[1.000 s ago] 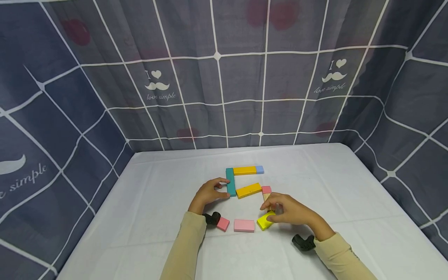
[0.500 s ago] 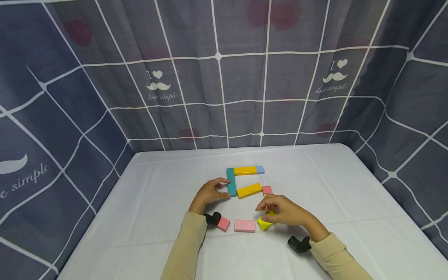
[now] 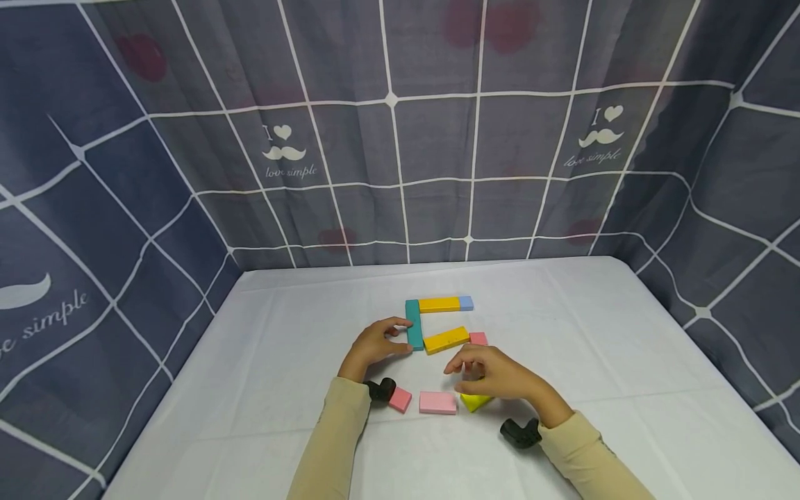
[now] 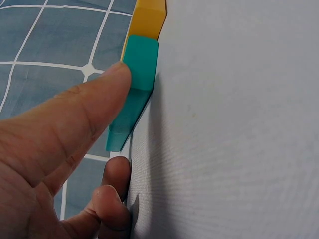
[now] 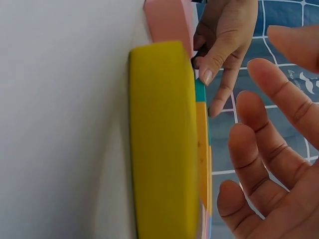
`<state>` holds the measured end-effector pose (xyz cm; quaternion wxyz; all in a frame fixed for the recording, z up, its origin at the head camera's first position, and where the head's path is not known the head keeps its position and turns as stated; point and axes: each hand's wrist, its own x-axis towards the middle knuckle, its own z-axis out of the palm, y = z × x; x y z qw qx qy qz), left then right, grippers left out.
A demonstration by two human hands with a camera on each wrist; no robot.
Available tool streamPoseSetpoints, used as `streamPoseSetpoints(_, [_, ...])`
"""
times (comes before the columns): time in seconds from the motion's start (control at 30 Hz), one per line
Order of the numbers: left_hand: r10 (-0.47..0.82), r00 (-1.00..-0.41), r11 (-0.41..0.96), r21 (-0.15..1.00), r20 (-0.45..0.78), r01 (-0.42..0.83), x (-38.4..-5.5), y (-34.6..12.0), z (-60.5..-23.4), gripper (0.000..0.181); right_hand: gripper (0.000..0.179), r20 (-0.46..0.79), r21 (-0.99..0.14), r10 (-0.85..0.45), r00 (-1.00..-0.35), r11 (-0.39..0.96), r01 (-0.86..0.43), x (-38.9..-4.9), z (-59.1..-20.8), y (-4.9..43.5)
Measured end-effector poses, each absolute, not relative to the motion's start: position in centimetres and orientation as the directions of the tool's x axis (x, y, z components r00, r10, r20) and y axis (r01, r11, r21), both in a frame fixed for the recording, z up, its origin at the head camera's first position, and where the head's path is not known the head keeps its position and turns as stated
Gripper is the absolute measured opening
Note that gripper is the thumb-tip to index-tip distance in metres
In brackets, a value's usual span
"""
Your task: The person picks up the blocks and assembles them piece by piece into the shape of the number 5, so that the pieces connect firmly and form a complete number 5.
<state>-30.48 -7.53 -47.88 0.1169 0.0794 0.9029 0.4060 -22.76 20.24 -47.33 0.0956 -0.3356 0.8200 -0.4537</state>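
My left hand rests its thumb and forefinger against the left side of a long teal block. In the left wrist view the thumb lies on the teal block, with other fingertips bent below it. My right hand hovers just over a bright yellow block and partly covers it. The right wrist view shows the yellow block with the right fingers apart from it, holding nothing. An amber block runs from the teal block's near end to a small pink block, partly hidden by my right hand.
Another amber block with a small blue block at its end extends from the teal block's far end. Nearer me lie a pale pink block and a small pink block. A checked curtain surrounds the white-clothed table.
My right hand has moved left from beside the small striped and pink blocks, now covering more of the yellow block. My left hand stays at the teal block.
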Motion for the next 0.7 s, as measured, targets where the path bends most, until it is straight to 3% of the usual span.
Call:
streamPoseSetpoints(0.33, [0.24, -0.96, 0.65, 0.758, -0.146, 0.048, -30.6, -7.6, -48.0, 0.05, 0.023, 0.138, -0.788, -0.662, -0.737, 0.377, -0.486, -23.2, -47.3, 19.1])
streamPoseSetpoints(0.7, [0.244, -0.959, 0.653, 0.756, -0.142, 0.054, -30.6, -7.7, -48.0, 0.05, 0.025, 0.009, -0.763, -0.656, -0.755, 0.483, -0.429, -22.9, -47.2, 18.3])
